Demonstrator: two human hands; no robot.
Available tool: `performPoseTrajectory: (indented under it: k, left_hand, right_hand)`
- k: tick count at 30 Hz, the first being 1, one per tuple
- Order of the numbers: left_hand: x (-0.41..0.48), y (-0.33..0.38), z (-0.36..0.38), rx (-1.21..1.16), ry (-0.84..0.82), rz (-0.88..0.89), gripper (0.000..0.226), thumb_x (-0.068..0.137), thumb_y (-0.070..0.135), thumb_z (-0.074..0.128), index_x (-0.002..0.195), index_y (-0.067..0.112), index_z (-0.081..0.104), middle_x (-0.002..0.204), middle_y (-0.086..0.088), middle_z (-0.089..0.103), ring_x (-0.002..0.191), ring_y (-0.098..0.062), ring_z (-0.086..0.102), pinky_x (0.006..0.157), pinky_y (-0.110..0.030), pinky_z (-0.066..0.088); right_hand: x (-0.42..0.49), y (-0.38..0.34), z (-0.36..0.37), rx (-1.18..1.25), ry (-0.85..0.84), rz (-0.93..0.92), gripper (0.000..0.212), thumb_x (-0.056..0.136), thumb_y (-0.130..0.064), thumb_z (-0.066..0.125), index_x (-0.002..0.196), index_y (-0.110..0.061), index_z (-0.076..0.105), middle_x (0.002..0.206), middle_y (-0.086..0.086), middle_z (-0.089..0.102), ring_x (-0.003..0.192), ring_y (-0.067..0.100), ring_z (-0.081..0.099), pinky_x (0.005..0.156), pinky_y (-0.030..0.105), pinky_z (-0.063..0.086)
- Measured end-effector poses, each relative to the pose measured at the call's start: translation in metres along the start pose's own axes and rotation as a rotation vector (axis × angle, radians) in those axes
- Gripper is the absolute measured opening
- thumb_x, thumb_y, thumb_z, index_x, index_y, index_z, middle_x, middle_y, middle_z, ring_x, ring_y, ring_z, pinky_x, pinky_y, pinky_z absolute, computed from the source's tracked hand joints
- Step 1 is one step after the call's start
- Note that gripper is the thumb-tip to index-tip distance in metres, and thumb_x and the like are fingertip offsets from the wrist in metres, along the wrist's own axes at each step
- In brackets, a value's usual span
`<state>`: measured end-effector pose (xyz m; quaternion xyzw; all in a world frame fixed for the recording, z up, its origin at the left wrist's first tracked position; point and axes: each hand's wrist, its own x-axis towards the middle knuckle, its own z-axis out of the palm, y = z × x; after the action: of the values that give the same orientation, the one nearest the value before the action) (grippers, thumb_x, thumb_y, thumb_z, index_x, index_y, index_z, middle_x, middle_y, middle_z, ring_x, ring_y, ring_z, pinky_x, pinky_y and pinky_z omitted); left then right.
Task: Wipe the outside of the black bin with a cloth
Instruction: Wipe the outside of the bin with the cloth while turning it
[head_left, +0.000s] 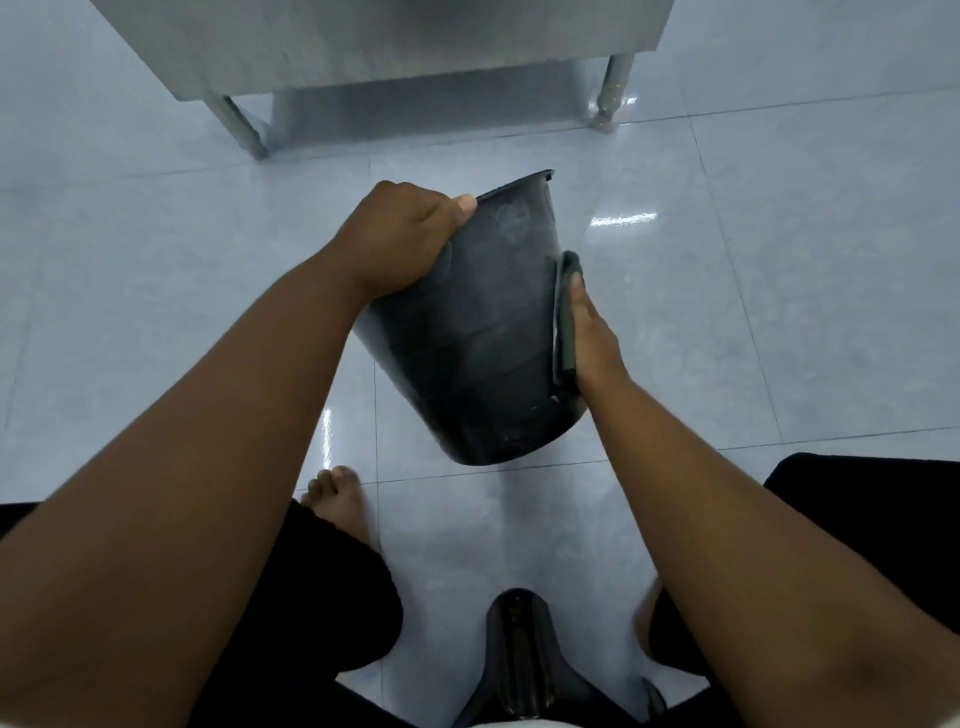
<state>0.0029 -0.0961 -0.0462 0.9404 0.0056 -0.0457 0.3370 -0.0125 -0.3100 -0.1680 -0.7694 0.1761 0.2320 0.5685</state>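
The black bin (472, 332) is held off the floor in the middle of the head view, turned over with its narrow base away from me and its wide rim towards me. My left hand (400, 239) grips the bin's base end at its upper left. My right hand (595, 338) lies flat along the bin's right side and presses a dark grey folded cloth (563, 312) against the outer wall. The cloth is mostly hidden between palm and bin.
A stainless steel table (415, 47) on metal legs (613, 88) stands on the glossy pale tiled floor (753, 260) just beyond the bin. My bare foot (337, 499) and black-clothed knees are below it. A dark chair part (519, 660) shows at the bottom.
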Motion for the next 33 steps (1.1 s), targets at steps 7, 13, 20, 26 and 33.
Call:
performPoseTrajectory:
  k: [7,13,20,26,33]
  left_hand:
    - [0.004,-0.001,-0.002,0.037,0.014,-0.085,0.062,0.1,0.05,0.038,0.07,-0.003,0.051,0.071,-0.016,0.058,0.074,-0.032,0.055,0.078,-0.045,0.048]
    - [0.007,0.01,-0.002,0.034,-0.06,-0.084,0.061,0.102,0.047,0.038,0.075,-0.003,0.06,0.075,-0.008,0.06,0.074,-0.023,0.056,0.073,-0.033,0.041]
    - [0.002,0.01,0.0,-0.011,-0.115,-0.044,0.063,0.101,0.047,0.041,0.078,-0.011,0.052,0.073,-0.014,0.056,0.069,-0.023,0.051,0.071,-0.035,0.042]
    - [0.003,0.001,-0.004,-0.081,-0.098,-0.074,0.063,0.099,0.05,0.041,0.085,-0.008,0.062,0.086,-0.021,0.067,0.085,-0.033,0.063,0.086,-0.046,0.048]
    - [0.002,0.014,0.0,-0.171,-0.112,-0.108,0.054,0.103,0.046,0.038,0.06,0.019,0.056,0.067,0.004,0.057,0.066,-0.009,0.052,0.069,-0.028,0.039]
  right_hand:
    - [-0.06,0.044,0.056,-0.834,0.268,-0.966,0.092,0.093,-0.07,0.048,0.161,-0.014,0.021,0.169,0.019,0.01,0.156,0.042,0.013,0.126,0.052,0.013]
    - [-0.056,0.077,0.037,-0.949,0.225,-1.196,0.093,0.09,-0.07,0.056,0.16,-0.019,0.021,0.168,0.011,0.014,0.157,0.034,0.01,0.128,0.05,0.01]
    - [-0.016,0.07,-0.013,-0.066,0.008,-0.039,0.085,0.089,-0.079,0.027,0.158,-0.03,0.035,0.152,0.013,0.051,0.136,0.034,0.051,0.117,0.042,0.04]
    - [-0.042,0.007,0.041,-0.305,0.315,-0.454,0.086,0.096,-0.07,0.029,0.162,-0.016,0.019,0.168,0.014,0.023,0.153,0.033,0.026,0.123,0.049,0.028]
    - [-0.052,-0.002,0.061,-0.92,0.306,-1.198,0.092,0.094,-0.067,0.054,0.158,-0.009,0.022,0.165,0.025,0.021,0.155,0.041,0.017,0.127,0.054,0.011]
